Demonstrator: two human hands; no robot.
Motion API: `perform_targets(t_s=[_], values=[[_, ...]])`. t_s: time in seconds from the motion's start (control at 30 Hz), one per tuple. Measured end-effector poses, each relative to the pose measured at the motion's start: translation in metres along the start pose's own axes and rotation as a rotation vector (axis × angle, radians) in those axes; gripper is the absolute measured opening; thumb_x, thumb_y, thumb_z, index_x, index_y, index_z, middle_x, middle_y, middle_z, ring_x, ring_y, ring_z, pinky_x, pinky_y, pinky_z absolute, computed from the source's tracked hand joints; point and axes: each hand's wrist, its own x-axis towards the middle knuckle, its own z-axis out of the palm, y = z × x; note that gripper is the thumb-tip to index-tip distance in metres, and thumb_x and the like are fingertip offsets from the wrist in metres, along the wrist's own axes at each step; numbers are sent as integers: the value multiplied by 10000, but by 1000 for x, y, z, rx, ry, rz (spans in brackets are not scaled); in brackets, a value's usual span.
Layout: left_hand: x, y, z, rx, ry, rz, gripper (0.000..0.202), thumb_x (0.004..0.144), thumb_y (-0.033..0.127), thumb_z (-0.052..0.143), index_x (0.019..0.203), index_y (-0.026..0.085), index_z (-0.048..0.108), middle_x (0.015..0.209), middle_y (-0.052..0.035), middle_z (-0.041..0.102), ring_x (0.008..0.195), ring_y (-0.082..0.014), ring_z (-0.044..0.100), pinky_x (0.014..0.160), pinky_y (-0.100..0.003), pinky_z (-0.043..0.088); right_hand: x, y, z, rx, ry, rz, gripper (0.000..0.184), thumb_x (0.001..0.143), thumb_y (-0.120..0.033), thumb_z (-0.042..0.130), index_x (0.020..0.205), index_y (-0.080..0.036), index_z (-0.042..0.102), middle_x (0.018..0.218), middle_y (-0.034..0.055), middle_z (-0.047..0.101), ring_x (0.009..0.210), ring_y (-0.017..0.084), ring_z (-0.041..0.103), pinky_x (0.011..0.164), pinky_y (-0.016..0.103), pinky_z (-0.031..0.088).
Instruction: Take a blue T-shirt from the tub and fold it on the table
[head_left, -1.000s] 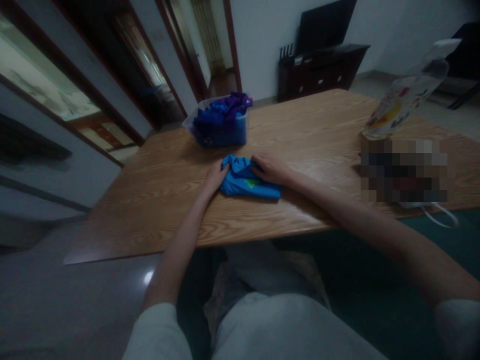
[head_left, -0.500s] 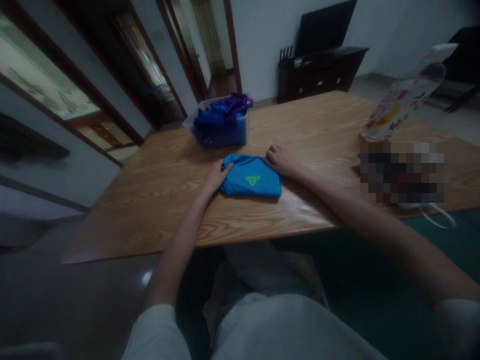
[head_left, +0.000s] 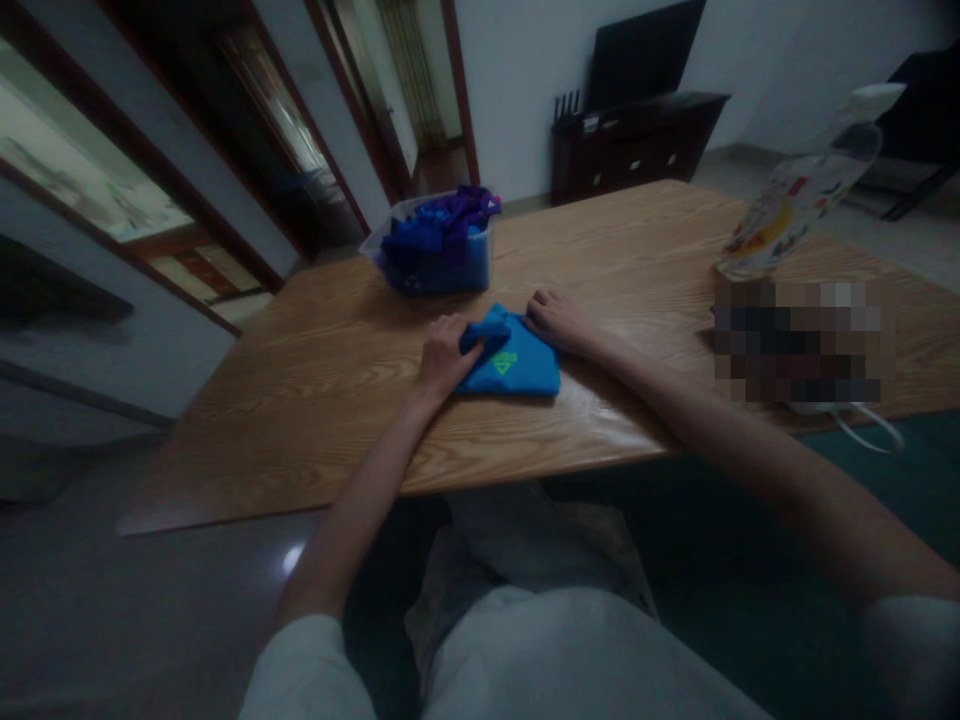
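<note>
A folded bright blue cloth with a small green triangle mark lies on the wooden table in front of me. My left hand grips its left edge, fingers curled, and lifts that edge over toward the middle. My right hand rests on the cloth's upper right corner with fingers bent down against it. Behind the cloth stands a clear plastic tub heaped with dark blue and purple cloths.
A clear plastic bag with printed packaging stands at the table's right side, beside a blurred-out patch. A white cord loop hangs at the near right edge. Beyond the table are a dark cabinet and doorways on the left.
My right hand slid off the cloth's top to its right corner as the cloth flattened. My left hand then closed on the left edge and began folding it rightward.
</note>
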Motion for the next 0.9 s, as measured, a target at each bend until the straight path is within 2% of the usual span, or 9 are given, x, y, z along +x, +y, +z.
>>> perform_targets(t_s=[0.17,0.27,0.43,0.6,0.77,0.9], values=[[-11,40,3,11,-190,319,245,975,203,770,1214,243,740,1233,-98,765,1224,-310,683,1104,-467,521,-2,-1,-3,-2,-38,5,373,1113,-336,461,1291,-115,704,1357,259,662,1224,397,589,1067,516,472],[-12,46,4,-9,-237,354,278,963,176,782,1227,250,739,1247,-89,764,1233,-304,693,1099,-457,532,-2,0,-4,9,-49,-8,354,1094,-311,496,1319,-127,699,1371,249,662,1234,402,586,1074,525,466],[-9,31,6,-53,-182,226,241,994,181,752,1224,249,729,1227,-82,765,1189,-276,718,1068,-413,552,-1,-1,-3,11,-29,-9,391,1132,-346,433,1310,-120,698,1347,252,666,1220,395,589,1068,523,473],[-4,17,6,-17,-121,119,256,1035,189,691,1280,258,715,1263,-94,752,1242,-285,696,1105,-421,545,0,-1,1,-4,-3,-6,426,1151,-383,405,1266,-108,708,1324,258,671,1197,387,594,1073,517,472],[3,4,6,-33,-39,-66,172,1077,258,635,1234,237,702,1263,-113,742,1236,-289,680,1097,-422,547,0,1,2,3,0,-9,451,1154,-430,398,1282,-128,708,1321,242,681,1194,384,593,1075,526,473],[5,-13,12,-57,-10,-207,166,1081,272,597,1206,229,697,1243,-127,743,1189,-299,699,1063,-434,557,1,0,0,-3,-10,-13,479,1147,-432,378,1297,-122,710,1309,250,688,1182,394,598,1064,551,482]])
